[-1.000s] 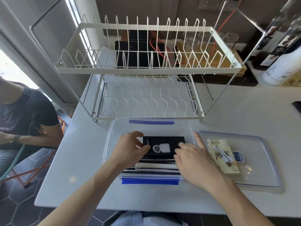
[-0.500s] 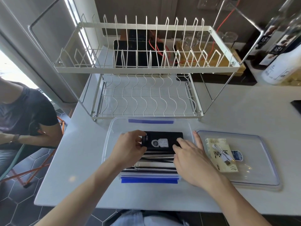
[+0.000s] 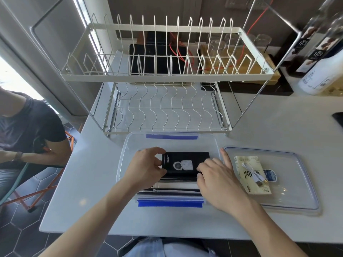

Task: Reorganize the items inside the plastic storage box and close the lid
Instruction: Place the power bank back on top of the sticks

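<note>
A clear plastic storage box (image 3: pixel 123 156) with blue latches stands on the white counter in front of me. Inside it lie several flat black and white packs. My left hand (image 3: pixel 146 166) grips the left end of a black box with a white figure printed on it (image 3: pixel 185 163), thumb and fingers curled round its edge. My right hand (image 3: pixel 216 178) holds the right end of the same box, index finger stretched along the storage box's right wall. The clear lid (image 3: pixel 297 173) lies flat to the right, carrying a pale yellow pack (image 3: pixel 249 175) with a white cable on top.
A two-tier white wire dish rack (image 3: pixel 167 75) stands directly behind the storage box. Bottles (image 3: pixel 319 52) and glasses crowd the back right. A seated person (image 3: pixel 24 130) is at the left beside the counter. A dark object (image 3: pixel 338 118) sits at the right edge.
Both hands have slid the black box slightly away from me inside the storage box. The view has shifted a little.
</note>
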